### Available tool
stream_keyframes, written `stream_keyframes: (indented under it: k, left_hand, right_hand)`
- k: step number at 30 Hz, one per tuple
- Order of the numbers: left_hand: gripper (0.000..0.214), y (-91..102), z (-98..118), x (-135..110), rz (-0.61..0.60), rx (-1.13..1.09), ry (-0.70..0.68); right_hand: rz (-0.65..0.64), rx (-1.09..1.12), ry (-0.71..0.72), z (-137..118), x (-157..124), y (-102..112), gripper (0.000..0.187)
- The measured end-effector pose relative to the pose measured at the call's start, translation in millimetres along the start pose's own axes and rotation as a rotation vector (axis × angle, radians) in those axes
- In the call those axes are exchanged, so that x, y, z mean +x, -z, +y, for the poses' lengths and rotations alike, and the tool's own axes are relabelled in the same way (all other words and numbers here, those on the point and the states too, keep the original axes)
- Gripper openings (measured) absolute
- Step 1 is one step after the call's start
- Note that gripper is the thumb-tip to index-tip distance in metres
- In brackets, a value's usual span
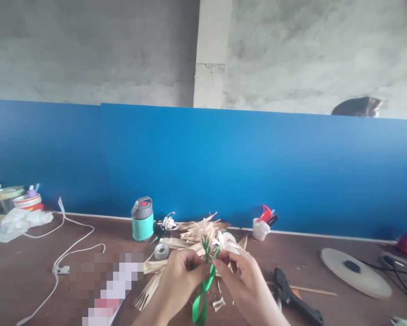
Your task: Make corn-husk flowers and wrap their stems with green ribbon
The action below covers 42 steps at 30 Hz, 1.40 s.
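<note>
My left hand [185, 274] is closed in a pinch around a thin green stem-like piece [205, 245], whose forked tips rise above the fingers. Between the thumb and fingers of my right hand [237, 271] is a green ribbon [208, 284]. The ribbon twists down between both hands and hangs in a loop below them. Just beyond my hands lies a heap of pale dried husks [198, 232], with some strips spreading left under my left wrist. White petal-like pieces [224, 242] show right behind my right fingertips. My fingers partly hide where the stem and ribbon meet.
A roll of clear tape [162, 251] and a turquoise flask [142, 222] stand left of the husks. To the right are a white cup of tools [260, 228], a black glue gun [292, 296] and a round disc [355, 273]. White cable [59, 260] crosses the left side.
</note>
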<state>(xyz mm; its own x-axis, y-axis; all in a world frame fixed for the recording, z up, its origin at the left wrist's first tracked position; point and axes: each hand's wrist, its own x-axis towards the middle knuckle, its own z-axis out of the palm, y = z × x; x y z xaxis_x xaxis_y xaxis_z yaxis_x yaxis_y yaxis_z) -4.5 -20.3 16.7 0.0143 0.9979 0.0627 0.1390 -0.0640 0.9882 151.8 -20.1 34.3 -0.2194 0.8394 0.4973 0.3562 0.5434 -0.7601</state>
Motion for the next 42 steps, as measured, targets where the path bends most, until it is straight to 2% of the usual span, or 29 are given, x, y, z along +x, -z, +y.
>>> stream_keyframes:
  k: [4, 8, 15, 20, 23, 29, 32, 38, 42]
  left_hand:
    - [0.016, -3.6, -4, -1, -0.032, 0.066, -0.006]
    - [0.012, -5.3, -3, -3, -0.041, 0.053, 0.017]
    - [0.012, -7.9, -2, -2, -0.036, 0.087, 0.038]
    - [0.014, -11.0, -13, -1, -0.036, 0.097, -0.011]
    - [0.016, -11.7, -17, 1, 0.012, 0.145, -0.025]
    - [0.015, -6.2, -10, 9, -0.028, -0.139, 0.075]
    - [0.022, -5.4, -5, 8, -0.076, -0.219, 0.115]
    - [0.027, -9.0, -6, 6, -0.161, -0.261, 0.157]
    - [0.029, -11.1, -8, 6, -0.187, -0.262, 0.172]
  right_hand:
    - [-0.027, -0.111, 0.026, -1, 0, -1, 0.02]
    - [-0.04, -0.253, -0.012, 3, 0, -1, 0.017]
    - [0.008, -0.41, 0.014, 11, -4, -7, 0.017]
    - [0.002, -0.429, 0.023, 13, -5, -10, 0.014]
    - [0.047, -0.386, -0.024, 10, -4, -8, 0.016]
    - [-0.038, -0.206, -0.122, 4, -2, 2, 0.02]
    - [-0.067, -0.282, -0.115, 4, -1, -1, 0.018]
    - [-0.082, -0.432, 0.033, 8, -6, -5, 0.016]
    - [-0.173, -0.435, 0.004, 7, -7, -1, 0.018]
